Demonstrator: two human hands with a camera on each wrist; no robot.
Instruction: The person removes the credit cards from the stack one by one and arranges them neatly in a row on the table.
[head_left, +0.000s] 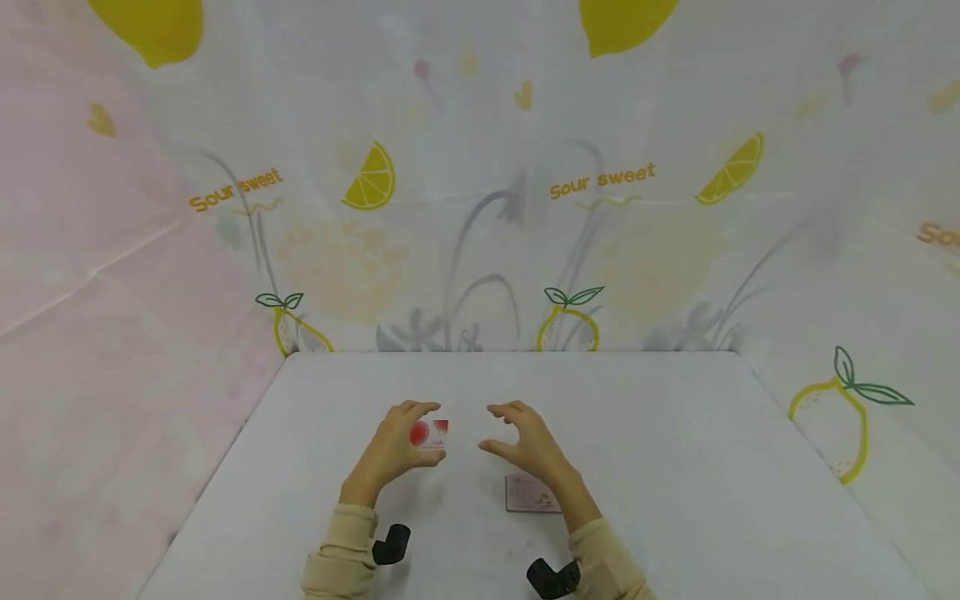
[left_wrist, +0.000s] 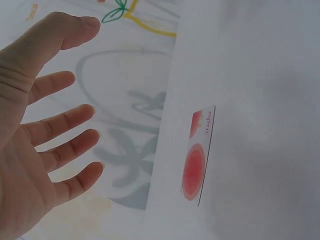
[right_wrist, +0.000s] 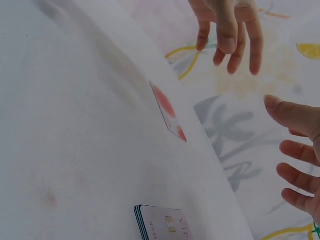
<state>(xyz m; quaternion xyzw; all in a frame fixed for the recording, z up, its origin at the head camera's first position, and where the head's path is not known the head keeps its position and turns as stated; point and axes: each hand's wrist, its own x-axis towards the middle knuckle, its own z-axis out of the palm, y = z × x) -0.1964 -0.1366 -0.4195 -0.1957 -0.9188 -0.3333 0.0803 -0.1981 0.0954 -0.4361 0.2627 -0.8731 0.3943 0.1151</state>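
A white card with red circles (head_left: 431,434) lies flat on the white table. In the head view my left hand (head_left: 392,443) frames it, but the left wrist view shows that hand (left_wrist: 37,145) apart from the card (left_wrist: 195,170), fingers spread and holding nothing. Across from it, my right hand (head_left: 531,442) is raised with thumb and fingers parted around empty air. Below the right hand sits a small stack of pale pink cards (head_left: 528,493), partly covered by the wrist. In the right wrist view, the stack (right_wrist: 165,220) shows several layered edges and a printed gold chip.
The white tabletop (head_left: 660,467) runs back to a hanging cloth (head_left: 480,250) printed with lemons. Similar cloth stands at both sides. A black wrist device (head_left: 392,545) sits by the left sleeve, another (head_left: 551,578) by the right sleeve.
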